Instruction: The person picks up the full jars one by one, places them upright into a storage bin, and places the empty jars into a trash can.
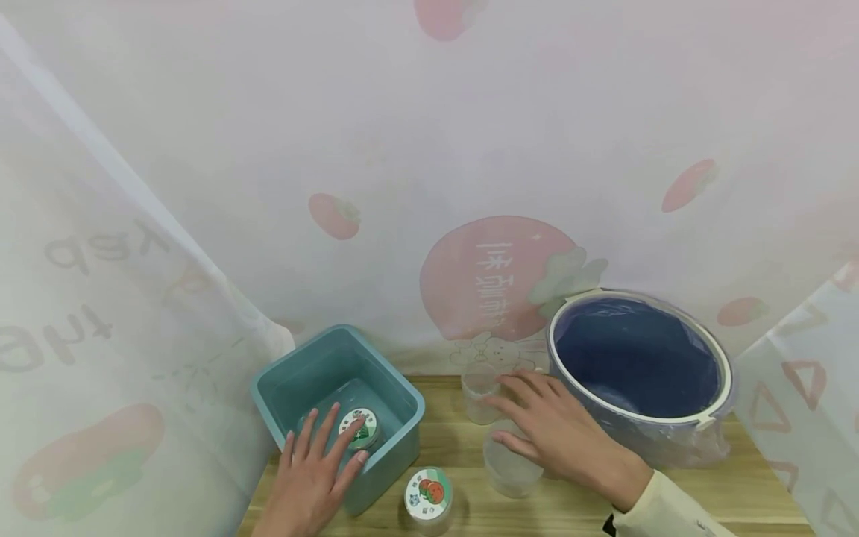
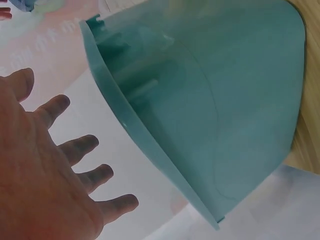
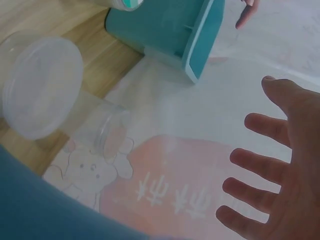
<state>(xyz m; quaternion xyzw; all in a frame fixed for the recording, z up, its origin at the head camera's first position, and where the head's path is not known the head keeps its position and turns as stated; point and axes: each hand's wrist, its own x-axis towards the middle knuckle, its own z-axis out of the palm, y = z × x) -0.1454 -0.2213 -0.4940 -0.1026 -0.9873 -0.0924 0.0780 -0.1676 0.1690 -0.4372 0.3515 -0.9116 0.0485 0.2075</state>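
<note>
My left hand (image 1: 309, 473) is held above the near side of a teal square bin (image 1: 392, 466), fingers spread and holding nothing. Inside the bin lies a small round jar (image 1: 360, 424) with a green and white lid label, partly behind the fingers. My right hand (image 1: 570, 436) hovers, empty, over two clear plastic containers. One is a wide tub with a frosted lid (image 3: 45, 90); behind it stands a narrower clear cup (image 1: 478, 406). In the right wrist view the fingers are straight and apart from both.
A jar (image 1: 429, 496) with orange-red fruit on its lid label stands on the wooden table (image 1: 443, 403), right of the bin. At the right is a large round tub (image 1: 718, 388) with a white rim, dark blue interior and clear plastic film. Strawberry-printed cloth (image 1: 376, 134) hangs behind and at both sides.
</note>
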